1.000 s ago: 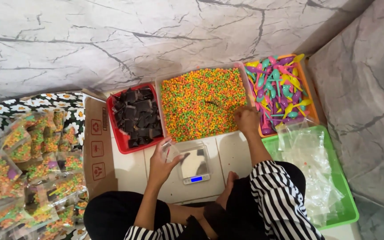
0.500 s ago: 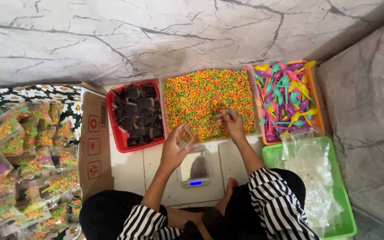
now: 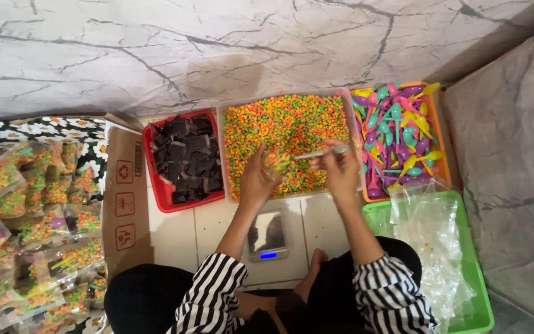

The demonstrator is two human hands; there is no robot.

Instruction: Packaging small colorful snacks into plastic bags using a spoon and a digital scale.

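Raised over cereal tray (image 3: 292, 120): left hand (image 3: 256, 179) grip holds bag (image 3: 275, 162); right hand (image 3: 341, 166) spoons in.

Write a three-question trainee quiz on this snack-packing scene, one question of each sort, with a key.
1. True or false: the left hand holds a small clear bag part-filled with orange, yellow and green cereal bits.
2. Which sits right of the clear tub of cereal bits? A) red tray of dark chocolate pieces B) orange tray of coloured plastic spoons C) small digital scale
3. Fill in: the right hand holds a pale ___ at the bag's mouth.

Key: 1 true; 2 B; 3 spoon
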